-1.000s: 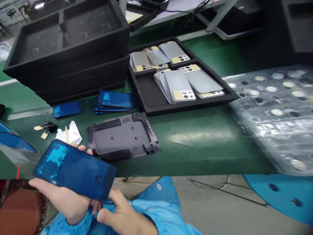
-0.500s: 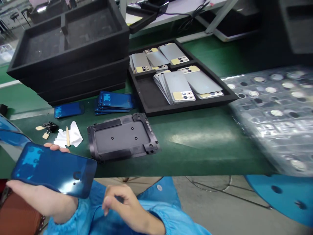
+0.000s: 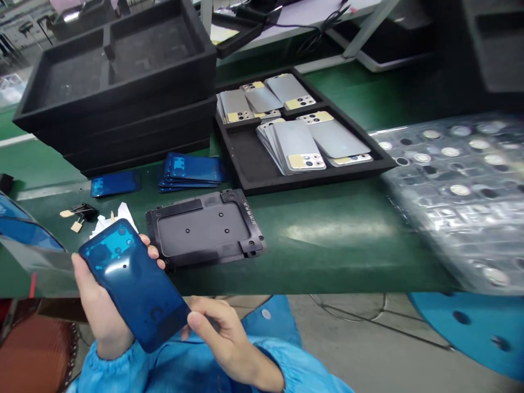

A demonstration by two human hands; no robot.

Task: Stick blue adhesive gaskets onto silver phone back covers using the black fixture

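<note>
My left hand [image 3: 98, 300] grips a dark blue, film-covered phone panel [image 3: 133, 284] upright, its fingers curling round the edge behind it. My right hand [image 3: 227, 335] sits just below the panel's lower corner, fingers curled, and I cannot tell if it touches. Beyond the panel lies a black metal fixture [image 3: 204, 229] on the green bench mat [image 3: 327, 262]. Partly hidden behind the held panel are a white cloth [image 3: 110, 215] and a black clip [image 3: 82, 210]. A stack of blue panels [image 3: 192, 169] and a single blue panel [image 3: 114, 184] lie farther back.
A black tray of silver phone back covers [image 3: 303, 131] stands beyond the fixture, beside stacked black foam trays [image 3: 114, 93]. A clear blister tray of round parts [image 3: 450, 185] lies at right. A blue stool seat [image 3: 462, 327] sits below the bench.
The blue panel has turned from lying nearly sideways to upright and moved right with my left hand. My right hand has shifted slightly right of the panel's lower corner.
</note>
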